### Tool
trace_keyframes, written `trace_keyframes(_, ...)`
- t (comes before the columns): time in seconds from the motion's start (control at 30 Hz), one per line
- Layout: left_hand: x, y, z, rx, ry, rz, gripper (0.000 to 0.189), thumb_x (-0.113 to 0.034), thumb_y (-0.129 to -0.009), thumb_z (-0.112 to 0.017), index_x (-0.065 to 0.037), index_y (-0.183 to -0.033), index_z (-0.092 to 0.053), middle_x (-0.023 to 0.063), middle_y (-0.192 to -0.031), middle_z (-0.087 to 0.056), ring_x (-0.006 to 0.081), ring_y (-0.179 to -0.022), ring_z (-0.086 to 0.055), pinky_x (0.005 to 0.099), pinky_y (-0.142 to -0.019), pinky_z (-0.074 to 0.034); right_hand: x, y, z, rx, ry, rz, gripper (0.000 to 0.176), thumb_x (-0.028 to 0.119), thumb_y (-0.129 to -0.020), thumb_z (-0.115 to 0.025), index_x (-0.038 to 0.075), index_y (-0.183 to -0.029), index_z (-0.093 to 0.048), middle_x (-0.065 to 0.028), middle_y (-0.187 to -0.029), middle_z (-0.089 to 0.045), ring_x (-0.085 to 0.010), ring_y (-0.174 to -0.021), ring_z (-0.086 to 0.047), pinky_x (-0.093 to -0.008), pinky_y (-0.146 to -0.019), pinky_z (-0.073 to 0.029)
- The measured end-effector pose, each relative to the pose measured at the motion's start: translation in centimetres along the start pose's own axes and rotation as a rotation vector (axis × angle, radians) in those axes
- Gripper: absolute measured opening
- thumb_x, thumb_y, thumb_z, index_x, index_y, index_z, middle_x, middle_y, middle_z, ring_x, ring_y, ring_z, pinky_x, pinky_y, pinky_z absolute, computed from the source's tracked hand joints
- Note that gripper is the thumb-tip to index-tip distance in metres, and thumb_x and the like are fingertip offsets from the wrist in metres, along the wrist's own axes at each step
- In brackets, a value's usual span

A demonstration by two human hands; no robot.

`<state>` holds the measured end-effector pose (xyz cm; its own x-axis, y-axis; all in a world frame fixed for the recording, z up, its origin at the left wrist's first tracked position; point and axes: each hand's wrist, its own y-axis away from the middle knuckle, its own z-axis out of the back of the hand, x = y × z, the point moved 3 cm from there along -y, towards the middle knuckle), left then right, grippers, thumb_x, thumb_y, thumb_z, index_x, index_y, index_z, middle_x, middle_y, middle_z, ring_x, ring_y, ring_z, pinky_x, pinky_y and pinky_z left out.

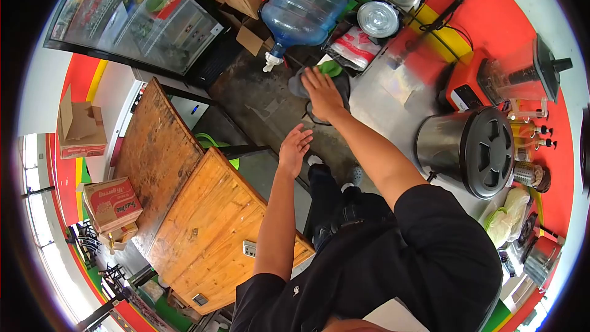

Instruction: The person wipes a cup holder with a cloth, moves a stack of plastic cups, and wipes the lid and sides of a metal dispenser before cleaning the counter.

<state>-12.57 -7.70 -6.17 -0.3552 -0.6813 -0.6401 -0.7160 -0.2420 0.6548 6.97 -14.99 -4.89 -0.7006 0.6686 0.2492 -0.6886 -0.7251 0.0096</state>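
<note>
My right hand [324, 93] reaches forward to the near-left corner of the steel counter [384, 101]. Its fingers are stretched out flat over a dark grey cloth-like thing [297, 85], which shows on both sides of the hand. A bright green piece [332, 69] peeks out beside the fingertips. Whether the palm presses on the grey thing is hidden. Lower and to the left, my left hand [295, 149] hangs in the air with fingers apart and nothing in it, between the wooden table and the counter.
A wooden table [203, 227] stands at left, with a phone [249, 248] on its edge. A large water bottle [310, 6] lies tilted ahead, beside a glass-door fridge [141, 18]. On the counter are a lidded steel container [464, 150], a red blender [473, 80] and a plastic pack [353, 48].
</note>
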Motion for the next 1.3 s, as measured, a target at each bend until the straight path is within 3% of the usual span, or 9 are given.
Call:
trace_keyframes(0.1, -0.6, -0.1, 1.2, -0.103, -0.036, -0.017, 0.056, -0.028, -0.108, -0.050, -0.008, -0.160, -0.040, 0.0102, -0.142, -0.062, 0.0224, -0.119, -0.061, 0.0321, -0.099, -0.048, 0.8, -0.9, -2.0, -0.057, -0.338, 0.321, 0.054, -0.012, -0.083, -0.056, 0.003, -0.133, -0.068, -0.0131, -0.159, -0.051, -0.0323, -0.153, -0.039, -0.0465, -0.125, -0.034)
trace_keyframes(0.4, -2.4, 1.1, -5.7, 0.156, 0.261, 0.051, 0.085, -0.056, -0.106, -0.054, -0.013, -0.169, -0.014, 0.0153, -0.160, -0.042, 0.0307, -0.142, -0.043, 0.0510, -0.112, -0.041, 0.4, 8.1, 4.6, 0.184, -1.032, 0.103, 0.048, -0.005, -0.085, -0.064, 0.002, -0.132, -0.069, -0.0174, -0.154, -0.056, -0.0356, -0.142, -0.053, -0.0430, -0.117, -0.044)
trace_keyframes(0.57, -0.4, -0.7, -11.6, 0.150, 0.059, -0.112, 0.021, -0.027, -0.111, -0.051, -0.009, -0.118, -0.060, 0.0052, -0.113, -0.067, 0.0194, -0.105, -0.066, 0.0373, -0.089, -0.054, -1.5, 15.4, 13.2, 0.058, -0.807, 0.100, 0.046, 0.015, -0.096, -0.067, 0.001, -0.140, -0.063, -0.0227, -0.153, -0.054, -0.0395, -0.142, -0.051, -0.0469, -0.119, -0.040)
trace_keyframes(0.63, -1.0, 1.8, -16.5, 0.162, -0.020, -0.195, 0.025, -0.021, -0.109, -0.056, -0.007, -0.130, -0.056, 0.0058, -0.112, -0.066, 0.0188, -0.101, -0.066, 0.0354, -0.087, -0.054, -3.0, 18.9, 18.0, 0.010, -0.777, 0.042, 0.045, 0.015, -0.096, -0.067, 0.001, -0.139, -0.064, -0.0238, -0.152, -0.055, -0.0405, -0.140, -0.052, -0.0473, -0.119, -0.041)
trace_keyframes(0.93, 2.8, 5.3, -31.0, 0.500, -0.428, -0.558, 0.067, -0.022, -0.104, -0.070, 0.004, -0.155, -0.035, 0.0138, -0.139, -0.056, 0.0196, -0.123, -0.056, 0.0325, -0.107, -0.044, -11.7, 36.6, 33.8, -0.925, -0.534, -0.311, 0.037, -0.001, -0.088, -0.074, 0.002, -0.124, -0.069, -0.0169, -0.135, -0.069, -0.0330, -0.127, -0.064, -0.0396, -0.110, -0.047)
trace_keyframes(1.03, 3.9, 6.6, -33.4, 0.569, -0.566, -0.676, 0.070, -0.022, -0.103, -0.071, 0.005, -0.156, -0.035, 0.0142, -0.144, -0.054, 0.0212, -0.130, -0.053, 0.0346, -0.113, -0.039, -15.9, 42.4, 31.1, -1.074, -0.376, -0.520, 0.039, 0.015, -0.095, -0.073, 0.003, -0.131, -0.065, -0.0191, -0.140, -0.064, -0.0340, -0.134, -0.058, -0.0424, -0.111, -0.045)
trace_keyframes(1.1, 4.4, 6.9, -33.8, 0.615, -0.482, -0.629, 0.070, -0.022, -0.102, -0.072, 0.005, -0.156, -0.036, 0.0153, -0.147, -0.052, 0.0220, -0.134, -0.051, 0.0350, -0.115, -0.039, -18.9, 44.8, 27.0, -1.079, -0.746, -0.843, 0.057, 0.020, -0.102, -0.068, 0.008, -0.153, -0.047, -0.0167, -0.151, -0.055, -0.0304, -0.142, -0.049, -0.0424, -0.114, -0.042)
trace_keyframes(1.2, 5.2, 6.5, -33.1, 0.662, -0.453, -0.616, 0.071, -0.023, -0.102, -0.072, 0.005, -0.156, -0.037, 0.0173, -0.153, -0.049, 0.0240, -0.142, -0.047, 0.0360, -0.118, -0.038, -19.3, 44.0, 22.4, -0.944, -1.429, -0.910, 0.071, 0.024, -0.107, -0.061, 0.012, -0.166, -0.024, -0.0128, -0.159, -0.044, -0.0281, -0.145, -0.043, -0.0424, -0.116, -0.040)
trace_keyframes(1.3, 5.5, 6.4, -32.8, 0.700, -0.610, -0.759, 0.064, -0.022, -0.104, -0.069, 0.005, -0.154, -0.041, 0.0158, -0.147, -0.056, 0.0228, -0.134, -0.054, 0.0355, -0.116, -0.039, -17.0, 41.9, 22.9, -0.926, -1.300, -0.836, 0.075, 0.025, -0.107, -0.062, 0.011, -0.167, -0.020, -0.0129, -0.162, -0.037, -0.0259, -0.139, -0.045, -0.0403, -0.114, -0.042)
